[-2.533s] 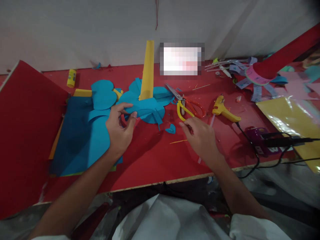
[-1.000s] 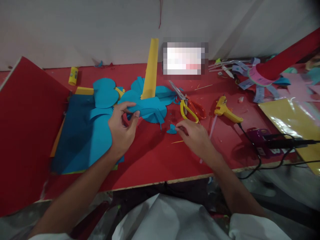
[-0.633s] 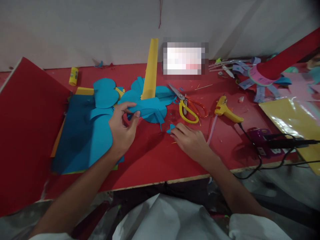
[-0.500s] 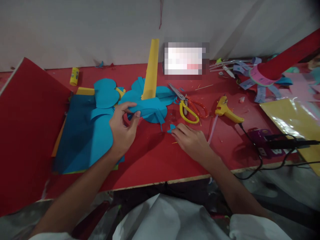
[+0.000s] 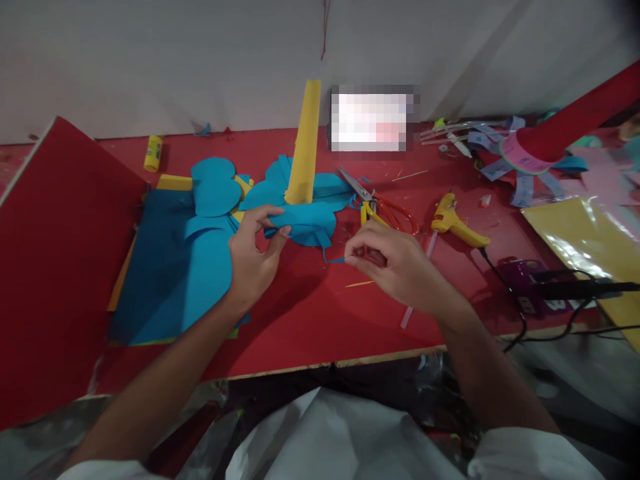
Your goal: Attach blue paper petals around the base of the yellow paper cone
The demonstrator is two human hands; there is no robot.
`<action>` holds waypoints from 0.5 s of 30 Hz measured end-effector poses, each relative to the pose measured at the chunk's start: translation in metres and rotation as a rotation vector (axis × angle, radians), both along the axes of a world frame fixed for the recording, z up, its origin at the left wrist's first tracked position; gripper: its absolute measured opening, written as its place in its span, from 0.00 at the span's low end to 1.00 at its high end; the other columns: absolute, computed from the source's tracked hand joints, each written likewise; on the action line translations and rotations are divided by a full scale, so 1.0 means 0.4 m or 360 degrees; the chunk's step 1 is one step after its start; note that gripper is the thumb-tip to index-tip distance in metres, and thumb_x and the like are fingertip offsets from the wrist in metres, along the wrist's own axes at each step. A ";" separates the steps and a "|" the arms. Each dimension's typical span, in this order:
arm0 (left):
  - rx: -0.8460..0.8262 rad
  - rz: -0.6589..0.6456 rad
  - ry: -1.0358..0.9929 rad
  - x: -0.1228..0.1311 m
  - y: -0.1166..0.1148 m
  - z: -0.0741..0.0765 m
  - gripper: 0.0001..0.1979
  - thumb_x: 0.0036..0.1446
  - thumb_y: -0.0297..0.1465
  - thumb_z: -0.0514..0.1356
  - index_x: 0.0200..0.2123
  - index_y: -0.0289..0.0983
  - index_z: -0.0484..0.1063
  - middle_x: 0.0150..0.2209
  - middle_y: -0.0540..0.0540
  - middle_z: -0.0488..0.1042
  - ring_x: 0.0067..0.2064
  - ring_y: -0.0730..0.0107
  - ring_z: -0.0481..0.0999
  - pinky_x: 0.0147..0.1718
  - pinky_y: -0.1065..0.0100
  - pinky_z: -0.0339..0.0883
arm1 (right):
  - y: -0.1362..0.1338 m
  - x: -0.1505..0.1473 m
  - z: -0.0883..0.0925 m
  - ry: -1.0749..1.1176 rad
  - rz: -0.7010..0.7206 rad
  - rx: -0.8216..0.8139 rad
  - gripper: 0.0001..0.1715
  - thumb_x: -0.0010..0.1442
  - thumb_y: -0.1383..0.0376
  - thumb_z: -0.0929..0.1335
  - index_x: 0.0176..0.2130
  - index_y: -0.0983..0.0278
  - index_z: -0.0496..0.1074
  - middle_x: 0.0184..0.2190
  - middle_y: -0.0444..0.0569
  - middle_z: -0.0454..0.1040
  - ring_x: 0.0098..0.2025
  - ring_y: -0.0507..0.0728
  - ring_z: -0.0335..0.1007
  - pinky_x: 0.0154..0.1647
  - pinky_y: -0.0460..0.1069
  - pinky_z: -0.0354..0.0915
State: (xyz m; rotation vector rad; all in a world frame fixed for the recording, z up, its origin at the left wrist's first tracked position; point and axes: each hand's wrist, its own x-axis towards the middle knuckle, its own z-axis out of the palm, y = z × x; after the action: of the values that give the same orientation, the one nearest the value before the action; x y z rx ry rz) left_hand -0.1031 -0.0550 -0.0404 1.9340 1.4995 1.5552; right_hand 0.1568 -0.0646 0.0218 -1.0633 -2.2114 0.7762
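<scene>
My left hand [image 5: 257, 250] pinches a curved piece of blue paper [image 5: 305, 217] between thumb and fingers. That piece lies over other blue paper cut-outs [image 5: 333, 183] and the wide end of a tapered yellow paper strip [image 5: 305, 143]. My right hand [image 5: 393, 260] is closed, with the fingertips pinching a thin blue paper scrap [image 5: 336, 261]. Scissors [image 5: 395, 212] with one yellow and one red handle lie just beyond it, the yellow handle partly covered by the hand. Left of my left hand, more blue paper shapes [image 5: 213, 187] rest on a dark blue sheet [image 5: 150, 267].
A yellow glue gun [image 5: 453, 220] with a cord lies on the red table [image 5: 300, 327], near a purple box [image 5: 525, 287]. A glue stick [image 5: 153, 153] stands at the back left. A red board [image 5: 60, 267] rises at left; a red tube [image 5: 575, 120] slants in at right.
My right hand has moved up and to the right, now covering part of the yellow scissors handle; the blue scrap shows as a thin strip. My left hand has shifted slightly right.
</scene>
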 end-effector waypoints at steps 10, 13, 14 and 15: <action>-0.0039 -0.0152 -0.0022 0.006 -0.001 -0.005 0.14 0.65 0.40 0.68 0.50 0.43 0.76 0.43 0.48 0.79 0.41 0.71 0.79 0.42 0.68 0.75 | 0.092 -0.080 0.034 0.0023 0.0206 -0.0198 0.06 0.64 0.69 0.71 0.33 0.63 0.74 0.31 0.43 0.73 0.32 0.52 0.64 0.37 0.50 0.56; -0.0073 -0.0182 -0.0044 0.010 -0.004 -0.009 0.14 0.65 0.38 0.68 0.51 0.42 0.75 0.44 0.48 0.79 0.42 0.70 0.80 0.44 0.67 0.76 | 0.112 -0.092 0.027 0.0044 0.0204 -0.0263 0.06 0.62 0.68 0.71 0.32 0.63 0.74 0.30 0.43 0.73 0.31 0.51 0.63 0.36 0.50 0.56; -0.0075 -0.0181 -0.0046 0.011 -0.006 -0.010 0.13 0.65 0.36 0.68 0.51 0.43 0.75 0.44 0.49 0.80 0.42 0.70 0.80 0.44 0.68 0.76 | 0.116 -0.095 0.024 0.0047 0.0186 -0.0269 0.06 0.62 0.68 0.71 0.31 0.63 0.74 0.30 0.43 0.74 0.31 0.51 0.63 0.35 0.50 0.55; -0.0077 -0.0181 -0.0048 0.011 -0.007 -0.010 0.13 0.64 0.35 0.68 0.51 0.43 0.75 0.45 0.49 0.80 0.43 0.70 0.80 0.44 0.68 0.76 | 0.120 -0.097 0.020 0.0051 0.0167 -0.0268 0.06 0.61 0.68 0.71 0.31 0.63 0.74 0.30 0.43 0.74 0.31 0.51 0.62 0.35 0.50 0.55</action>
State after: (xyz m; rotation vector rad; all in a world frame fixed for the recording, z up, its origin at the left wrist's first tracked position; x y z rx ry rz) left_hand -0.0987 -0.0577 -0.0445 1.9246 1.3771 1.4795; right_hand 0.1179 -0.0166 0.0299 -1.0120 -2.2200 1.0339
